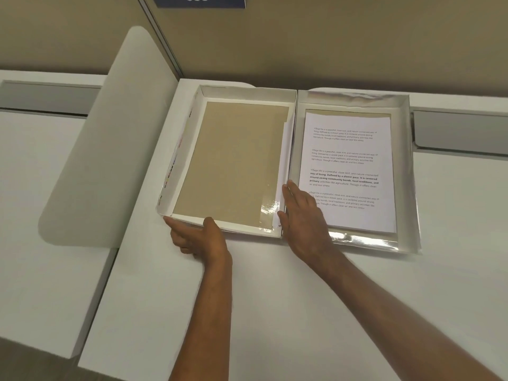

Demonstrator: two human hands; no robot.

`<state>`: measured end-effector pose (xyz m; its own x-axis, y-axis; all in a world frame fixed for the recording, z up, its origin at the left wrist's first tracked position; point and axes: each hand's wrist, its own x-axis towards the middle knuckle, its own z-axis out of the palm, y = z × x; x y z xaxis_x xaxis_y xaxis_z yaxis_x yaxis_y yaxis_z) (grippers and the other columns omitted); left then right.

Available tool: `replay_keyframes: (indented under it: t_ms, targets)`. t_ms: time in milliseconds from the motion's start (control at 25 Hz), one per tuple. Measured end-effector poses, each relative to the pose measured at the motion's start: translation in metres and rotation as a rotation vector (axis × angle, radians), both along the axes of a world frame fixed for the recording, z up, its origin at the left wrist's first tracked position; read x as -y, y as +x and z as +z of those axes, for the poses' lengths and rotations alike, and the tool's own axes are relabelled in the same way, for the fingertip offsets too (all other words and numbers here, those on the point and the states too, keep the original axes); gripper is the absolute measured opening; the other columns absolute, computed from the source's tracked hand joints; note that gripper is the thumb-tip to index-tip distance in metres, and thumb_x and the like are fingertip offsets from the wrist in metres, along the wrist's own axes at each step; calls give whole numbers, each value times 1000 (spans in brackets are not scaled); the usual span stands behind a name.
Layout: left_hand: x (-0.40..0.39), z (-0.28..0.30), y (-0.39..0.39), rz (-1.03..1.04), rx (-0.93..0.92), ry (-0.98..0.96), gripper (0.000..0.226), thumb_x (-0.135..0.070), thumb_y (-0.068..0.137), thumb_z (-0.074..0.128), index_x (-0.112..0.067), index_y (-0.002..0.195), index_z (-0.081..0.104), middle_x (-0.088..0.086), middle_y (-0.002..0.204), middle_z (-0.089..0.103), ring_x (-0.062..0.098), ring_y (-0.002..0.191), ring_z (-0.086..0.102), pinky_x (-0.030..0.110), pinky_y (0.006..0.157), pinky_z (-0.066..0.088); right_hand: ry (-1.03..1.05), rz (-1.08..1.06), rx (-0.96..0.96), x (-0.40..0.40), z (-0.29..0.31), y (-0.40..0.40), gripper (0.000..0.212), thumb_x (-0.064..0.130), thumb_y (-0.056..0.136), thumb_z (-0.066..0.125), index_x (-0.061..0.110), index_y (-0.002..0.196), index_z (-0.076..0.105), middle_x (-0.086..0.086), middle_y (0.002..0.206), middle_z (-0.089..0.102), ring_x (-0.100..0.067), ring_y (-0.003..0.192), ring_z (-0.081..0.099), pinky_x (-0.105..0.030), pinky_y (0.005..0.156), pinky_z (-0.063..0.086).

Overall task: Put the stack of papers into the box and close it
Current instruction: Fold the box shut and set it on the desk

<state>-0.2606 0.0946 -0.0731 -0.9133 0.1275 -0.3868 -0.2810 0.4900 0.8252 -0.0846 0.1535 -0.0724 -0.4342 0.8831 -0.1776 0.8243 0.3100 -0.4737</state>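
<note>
A flat white box lies open on the desk like a book. Its left half, the lid (176, 166), has a brown cardboard inner face and white walls. Its right half, the tray (404, 171), has shiny silver walls and holds the stack of papers (354, 160), printed text facing up. My left hand (198, 237) grips the lid's near left corner, thumb on the front wall. My right hand (302, 215) lies flat with fingers straight along the hinge between the halves, covering the papers' near left corner.
The white desk (275, 312) runs toward me, with a lower white surface (41, 188) on the left. A rounded white divider panel (110, 138) stands left of the box. A beige partition wall (330, 37) rises behind, bearing a dark blue sign (199, 1).
</note>
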Motion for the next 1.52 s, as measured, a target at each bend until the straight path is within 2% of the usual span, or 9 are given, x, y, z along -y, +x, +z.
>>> replay_keyframes:
  t_ms: [200,360,520,640,880,1080,1320,1440,1520]
  targets:
    - [13,10,5,-8,37,429,101,7,84,51,-49,157,10,-7,149,47,18,116,68,43,98,59,-56,44,-3,0,-5,2,61,24,107,49,8,162,27,-7,172,22,-33,150,31,-44,114,39]
    - [15,21,14,-26,-66,457,94,-3,83,60,-42,155,14,-12,138,55,9,100,70,15,72,57,-113,103,-49,-3,-11,6,56,28,109,44,13,161,30,-6,171,25,-35,147,32,-48,114,39]
    - [7,34,45,-211,-121,518,63,-1,80,67,-44,124,51,-11,115,65,10,97,67,20,80,57,-194,8,-264,2,-9,21,49,31,109,46,20,156,41,-4,168,32,-30,150,29,-49,119,38]
    - [11,30,69,-462,-139,447,44,-10,84,75,-42,111,58,-11,103,64,14,99,66,42,98,58,-178,-139,-423,5,0,35,43,35,109,48,22,150,50,0,161,42,-20,148,35,-39,121,35]
    - [23,20,84,-883,-383,217,70,-36,85,81,-36,147,48,-23,142,56,3,130,52,8,101,42,-354,-549,-895,-9,47,65,27,34,106,51,30,126,67,15,126,69,-4,113,66,-20,88,51]
    - [18,11,106,-1173,-737,-1,79,-30,81,86,-23,150,49,-5,158,48,19,146,42,37,120,37,-438,-983,-1219,-25,65,133,21,32,97,54,25,92,73,13,86,77,-14,84,71,-23,61,56]
    - [16,12,101,-1275,-818,-25,71,-47,83,80,-25,146,55,-2,160,44,23,149,38,45,120,30,-502,-1054,-1110,-15,43,164,30,31,94,63,22,121,73,5,96,74,-11,73,67,-22,53,51]
    - [9,15,92,-1017,-732,-20,61,-45,89,74,-18,141,59,6,157,48,26,146,41,47,120,32,-490,-1013,-1048,-15,38,169,42,29,90,68,21,131,67,-3,112,76,-20,88,69,-34,75,56]
    - [3,19,83,-826,-401,-41,60,-42,95,68,-18,147,51,4,157,47,25,143,43,46,118,36,-476,-1019,-1005,-15,36,174,39,27,94,68,22,132,66,-6,127,73,-27,112,69,-46,99,55]
